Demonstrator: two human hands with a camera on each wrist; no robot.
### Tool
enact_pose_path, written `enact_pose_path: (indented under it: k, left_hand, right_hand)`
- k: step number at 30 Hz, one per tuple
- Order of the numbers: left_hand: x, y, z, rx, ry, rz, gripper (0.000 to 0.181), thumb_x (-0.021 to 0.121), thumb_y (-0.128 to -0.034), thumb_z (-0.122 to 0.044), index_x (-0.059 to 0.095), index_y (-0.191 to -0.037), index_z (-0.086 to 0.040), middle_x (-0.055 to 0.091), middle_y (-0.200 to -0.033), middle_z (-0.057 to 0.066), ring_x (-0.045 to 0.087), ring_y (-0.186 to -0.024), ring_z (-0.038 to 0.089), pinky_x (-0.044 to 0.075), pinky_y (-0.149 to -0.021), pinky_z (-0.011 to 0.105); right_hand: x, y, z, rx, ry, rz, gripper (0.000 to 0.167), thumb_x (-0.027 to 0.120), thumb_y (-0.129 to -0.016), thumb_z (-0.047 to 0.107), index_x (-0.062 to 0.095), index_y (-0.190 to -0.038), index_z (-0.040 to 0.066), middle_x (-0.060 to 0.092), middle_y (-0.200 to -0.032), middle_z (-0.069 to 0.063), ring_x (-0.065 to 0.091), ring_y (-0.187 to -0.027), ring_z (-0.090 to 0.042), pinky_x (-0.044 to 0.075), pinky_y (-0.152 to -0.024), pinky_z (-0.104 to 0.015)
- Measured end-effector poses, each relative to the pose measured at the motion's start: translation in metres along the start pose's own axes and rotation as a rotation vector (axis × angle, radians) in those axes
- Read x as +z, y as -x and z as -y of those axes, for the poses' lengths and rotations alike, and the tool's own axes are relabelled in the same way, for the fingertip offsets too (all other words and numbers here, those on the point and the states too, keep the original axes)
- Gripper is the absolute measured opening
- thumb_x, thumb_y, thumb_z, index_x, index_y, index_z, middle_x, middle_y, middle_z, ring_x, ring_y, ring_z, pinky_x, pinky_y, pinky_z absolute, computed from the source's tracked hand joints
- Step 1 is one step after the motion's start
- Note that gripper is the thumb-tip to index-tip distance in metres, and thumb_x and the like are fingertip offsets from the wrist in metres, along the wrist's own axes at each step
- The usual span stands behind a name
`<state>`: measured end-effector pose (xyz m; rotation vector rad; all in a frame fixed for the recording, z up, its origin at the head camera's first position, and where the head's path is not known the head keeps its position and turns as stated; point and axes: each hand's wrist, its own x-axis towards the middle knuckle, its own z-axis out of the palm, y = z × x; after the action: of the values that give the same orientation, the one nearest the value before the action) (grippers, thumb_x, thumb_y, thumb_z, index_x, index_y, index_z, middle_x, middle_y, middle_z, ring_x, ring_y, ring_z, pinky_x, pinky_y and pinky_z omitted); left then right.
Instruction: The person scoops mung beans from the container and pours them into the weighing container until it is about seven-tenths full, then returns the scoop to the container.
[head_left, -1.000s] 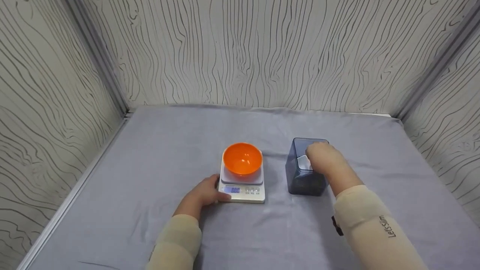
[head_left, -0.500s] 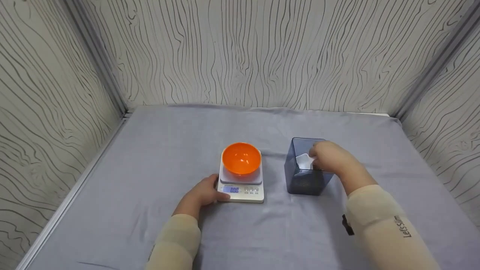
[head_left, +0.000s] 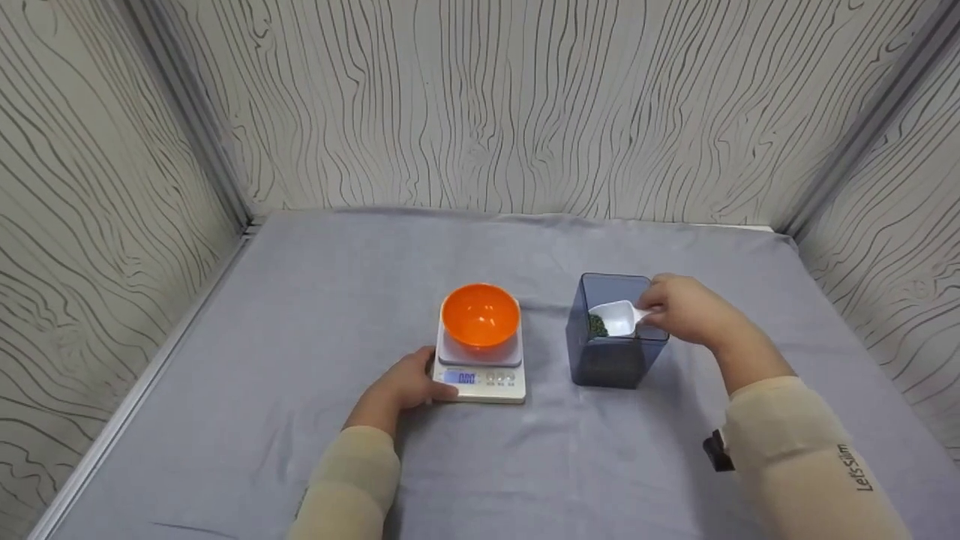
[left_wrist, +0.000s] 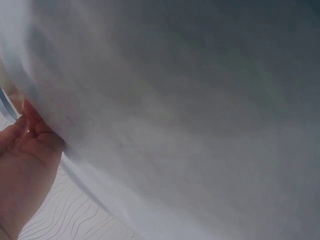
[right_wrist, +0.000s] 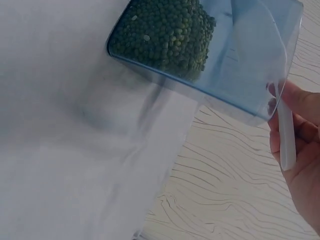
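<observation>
My left hand [head_left: 405, 382] grips the left front corner of a white kitchen scale [head_left: 487, 390], thumb on top beside the lit display. An orange bowl [head_left: 480, 319] sits on the scale's platform. My right hand [head_left: 686, 309] pinches the handle of a white scoop [head_left: 619, 318] at the mouth of a clear blue container [head_left: 606, 366]. The scoop's bowl is within the opening, with green beans [head_left: 597, 325] showing at its left. In the right wrist view the beans [right_wrist: 165, 37] lie in the lower part of the container, and the scoop handle [right_wrist: 287, 137] sticks out past the rim.
A grey cloth [head_left: 360, 285] covers the table. Wood-grain-patterned panels [head_left: 480, 112] stand at the back and both sides, with metal posts [head_left: 191, 112] at the corners. The left wrist view holds mostly blurred pale cloth.
My right hand has moved right and drawn back from inside the container, and the scoop shows much more. The left hand, scale and bowl keep their places.
</observation>
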<state>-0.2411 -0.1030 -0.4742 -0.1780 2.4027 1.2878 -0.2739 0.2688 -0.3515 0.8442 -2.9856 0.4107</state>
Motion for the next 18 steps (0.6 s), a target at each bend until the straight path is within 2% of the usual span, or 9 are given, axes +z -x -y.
enact_pose_path:
  k: [6, 11, 18]
  left_hand:
    - [0.001, -0.002, 0.001, -0.021, -0.009, -0.014, 0.085, 0.081, -0.0664, -0.029, 0.038, -0.139, -0.020, 0.041, -0.139, 0.004, 0.041, -0.117, 0.027, 0.025, -0.104, 0.053]
    - [0.001, -0.003, 0.002, -0.012, -0.012, -0.013, 0.085, 0.081, -0.0662, -0.029, 0.038, -0.139, -0.020, 0.041, -0.140, 0.004, 0.040, -0.117, 0.027, 0.023, -0.105, 0.053]
    - [-0.001, -0.003, 0.003, 0.050, -0.052, -0.006, 0.084, 0.079, -0.0683, -0.027, 0.037, -0.139, -0.013, 0.043, -0.137, 0.008, 0.041, -0.115, 0.027, 0.025, -0.105, 0.049]
  right_hand:
    - [-0.001, 0.008, -0.007, 0.070, -0.105, -0.026, 0.008, 0.070, -0.074, 0.004, 0.067, -0.081, 0.004, 0.059, -0.078, -0.003, 0.051, -0.073, -0.017, 0.045, -0.066, -0.036]
    - [0.001, 0.017, -0.013, 0.128, -0.181, -0.045, 0.009, 0.071, -0.077, 0.008, 0.066, -0.084, 0.006, 0.060, -0.082, -0.005, 0.052, -0.077, -0.018, 0.047, -0.069, -0.036]
    - [0.007, 0.026, -0.025, 0.178, -0.266, -0.113, 0.010, 0.070, -0.080, 0.013, 0.065, -0.086, 0.006, 0.059, -0.087, -0.006, 0.051, -0.078, -0.016, 0.045, -0.067, -0.024]
